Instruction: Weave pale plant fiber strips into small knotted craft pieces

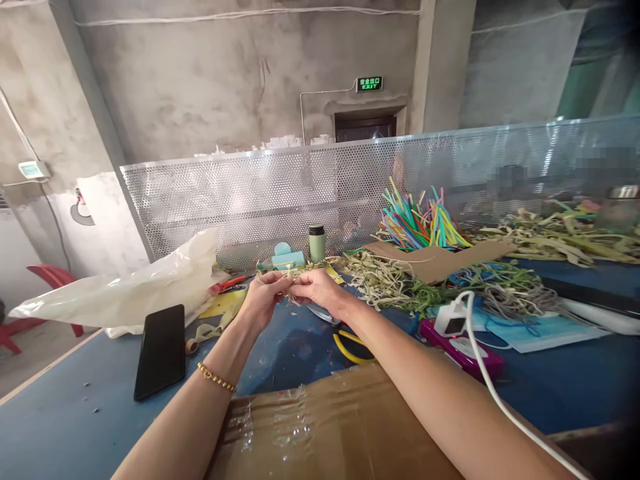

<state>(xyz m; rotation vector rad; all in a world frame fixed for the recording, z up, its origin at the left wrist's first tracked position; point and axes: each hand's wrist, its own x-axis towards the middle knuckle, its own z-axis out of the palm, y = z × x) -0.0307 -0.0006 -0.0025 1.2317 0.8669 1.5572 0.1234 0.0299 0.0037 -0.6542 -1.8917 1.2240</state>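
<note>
My left hand (265, 297) and my right hand (320, 291) meet above the blue table, fingertips pinched close together. Between them is a thin pale green strip (295, 272), its ends frayed or leafy; the fingers hide most of it. Just below my right wrist lie yellow-handled scissors (353, 348), partly covered by the forearm. A red-handled tool (227, 285) rests left of my left hand, beside a yellow sheet (220, 304) and a curled pale strip (205, 333). Behind the hands stand a green bottle with a black lid (317, 244) and a light blue item (289, 260).
A cardboard sheet (330, 427) covers the near edge. Left are a black phone (161, 352) and plastic bag (150, 280). Right are heaped pale strips (380, 280), colourful stems (425, 220), a purple power strip (465, 350) with white cable, and a blue mask (545, 331). Perforated metal panel (280, 200) behind.
</note>
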